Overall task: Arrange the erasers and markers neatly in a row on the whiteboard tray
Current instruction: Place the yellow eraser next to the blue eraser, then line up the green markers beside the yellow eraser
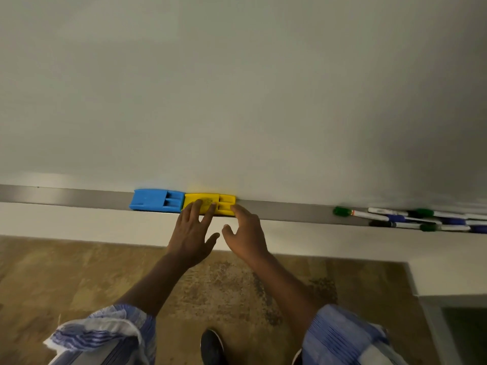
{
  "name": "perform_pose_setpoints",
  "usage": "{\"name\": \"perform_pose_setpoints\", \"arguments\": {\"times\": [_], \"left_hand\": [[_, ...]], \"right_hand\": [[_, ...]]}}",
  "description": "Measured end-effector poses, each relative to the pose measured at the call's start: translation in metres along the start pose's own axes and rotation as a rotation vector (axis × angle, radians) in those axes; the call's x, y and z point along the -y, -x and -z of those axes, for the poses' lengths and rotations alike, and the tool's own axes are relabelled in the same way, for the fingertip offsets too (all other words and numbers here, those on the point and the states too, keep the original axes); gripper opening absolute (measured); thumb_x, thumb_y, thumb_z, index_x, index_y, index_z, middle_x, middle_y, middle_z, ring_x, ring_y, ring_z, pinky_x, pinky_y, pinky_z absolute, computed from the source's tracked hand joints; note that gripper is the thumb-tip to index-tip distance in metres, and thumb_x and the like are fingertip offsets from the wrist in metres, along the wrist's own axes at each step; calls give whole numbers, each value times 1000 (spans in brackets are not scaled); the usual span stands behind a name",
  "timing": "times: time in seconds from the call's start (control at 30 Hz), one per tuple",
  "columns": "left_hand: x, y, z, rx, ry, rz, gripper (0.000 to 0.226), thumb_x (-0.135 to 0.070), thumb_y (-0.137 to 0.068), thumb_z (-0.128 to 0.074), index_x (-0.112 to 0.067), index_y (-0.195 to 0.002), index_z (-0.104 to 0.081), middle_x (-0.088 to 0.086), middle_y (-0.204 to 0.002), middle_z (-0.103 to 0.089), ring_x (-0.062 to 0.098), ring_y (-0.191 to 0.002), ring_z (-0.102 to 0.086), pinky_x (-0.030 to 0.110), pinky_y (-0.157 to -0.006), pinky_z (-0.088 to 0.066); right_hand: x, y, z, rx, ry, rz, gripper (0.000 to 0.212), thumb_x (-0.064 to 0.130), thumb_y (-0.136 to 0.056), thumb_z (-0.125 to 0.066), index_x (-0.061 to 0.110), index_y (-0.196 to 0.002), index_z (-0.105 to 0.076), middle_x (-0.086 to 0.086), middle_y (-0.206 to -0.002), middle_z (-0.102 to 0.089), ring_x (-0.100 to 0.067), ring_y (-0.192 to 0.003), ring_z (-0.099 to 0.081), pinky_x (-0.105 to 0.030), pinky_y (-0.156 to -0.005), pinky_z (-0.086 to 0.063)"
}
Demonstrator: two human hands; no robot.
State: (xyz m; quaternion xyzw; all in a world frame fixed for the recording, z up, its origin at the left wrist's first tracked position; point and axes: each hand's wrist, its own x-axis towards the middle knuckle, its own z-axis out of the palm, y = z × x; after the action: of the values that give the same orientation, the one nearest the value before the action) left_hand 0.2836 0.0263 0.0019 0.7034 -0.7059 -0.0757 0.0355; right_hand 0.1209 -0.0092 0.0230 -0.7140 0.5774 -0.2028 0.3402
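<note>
Striped blue sleeves [105,330] and a dark shoe [212,346] frame the floor. Both hands reach to the grey whiteboard tray [284,210]. The left hand [191,235] lays straight, spread fingers flat on the yellow eraser [224,200]. The right hand [246,233], open and gripping nothing, touches that eraser's right end. A blue eraser [155,200], ribbed plastic like the yellow one, butts against its left end. Well apart to the right, green- and blue-capped markers [411,219] lie crossed in a heap.

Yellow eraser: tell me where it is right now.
Head view: the yellow eraser lies on the tray, butted against the blue eraser on its left, under the left hand fingers, with the right hand at its right end.
</note>
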Motion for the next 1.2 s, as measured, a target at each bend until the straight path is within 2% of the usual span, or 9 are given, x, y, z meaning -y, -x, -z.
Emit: {"name": "perform_pose_setpoints", "arguments": {"times": [0.13,0.3,0.4,0.5,0.73,0.87,0.93,1.07,1.2], "left_hand": [[-14,-1,1,8,-20,34,85,-52,-93,-60,-13,-159,-22,24,-161,-25,44,-148,-24,56,-117,-29],[-64,-9,3,-12,-21,-5,83,-50,-94,-59,-6,-156,-26,25,-160,-28,44,-148,-24,54,-118,-28],[-107,-17,0,-11,10,-74,80,-49,-95,-58,-5,-155,-28,24,-158,-31,43,-147,-27,53,-118,-30],[-157,-26,-8,40,45,-129,76,-51,-98,-51,-10,-157,-24,16,-161,-29,34,-149,-25,47,-119,-31],[-273,-59,-22,72,117,-284,59,-34,-101,-52,-11,-151,-34,12,-157,-37,30,-144,-33,43,-114,-38],[-320,-85,-23,49,103,-331,46,-13,-95,-52,-9,-141,-47,12,-147,-46,31,-135,-43,43,-106,-43],[-333,-98,-24,51,74,-335,47,-4,-90,-50,-8,-136,-51,11,-139,-52,32,-127,-48,41,-100,-46],[-342,-116,-33,48,-11,-363,35,-7,-94,-51,-9,-129,-57,10,-128,-59,31,-115,-53,40,-92,-47],[-339,-122,-39,15,-26,-380,20,-6,-94,-52,-7,-109,-65,13,-111,-63,32,-102,-56,41,-82,-50]], "right_hand": [[-12,4,14,14,19,8,57,36,-90,-61,21,-142,-43,0,-148,-47,-22,-134,-43,-36,-104,-46],[-48,17,51,-27,63,-14,58,38,-91,-61,21,-143,-44,-2,-148,-47,-21,-136,-44,-34,-107,-44],[-77,27,83,-68,124,-17,56,38,-91,-60,20,-142,-46,-2,-146,-49,-21,-134,-45,-34,-107,-44],[-115,40,121,-126,212,4,53,36,-93,-58,15,-140,-48,-5,-143,-52,-21,-132,-46,-34,-108,-44],[-202,61,205,-243,322,-81,52,32,-95,-56,11,-142,-48,-9,-145,-51,-23,-137,-44,-36,-111,-42],[-230,58,231,-248,332,-90,49,27,-94,-58,8,-139,-50,-10,-143,-53,-24,-136,-45,-35,-110,-43],[-237,55,237,-252,323,-92,49,26,-94,-59,8,-139,-51,-10,-142,-54,-24,-135,-46,-35,-109,-43],[-247,49,238,-265,305,-120,50,26,-95,-59,10,-141,-49,-9,-143,-53,-24,-135,-47,-33,-109,-42],[-251,45,240,-281,286,-121,50,25,-95,-60,9,-141,-49,-10,-143,-54,-24,-135,-47,-32,-109,-41]]}}
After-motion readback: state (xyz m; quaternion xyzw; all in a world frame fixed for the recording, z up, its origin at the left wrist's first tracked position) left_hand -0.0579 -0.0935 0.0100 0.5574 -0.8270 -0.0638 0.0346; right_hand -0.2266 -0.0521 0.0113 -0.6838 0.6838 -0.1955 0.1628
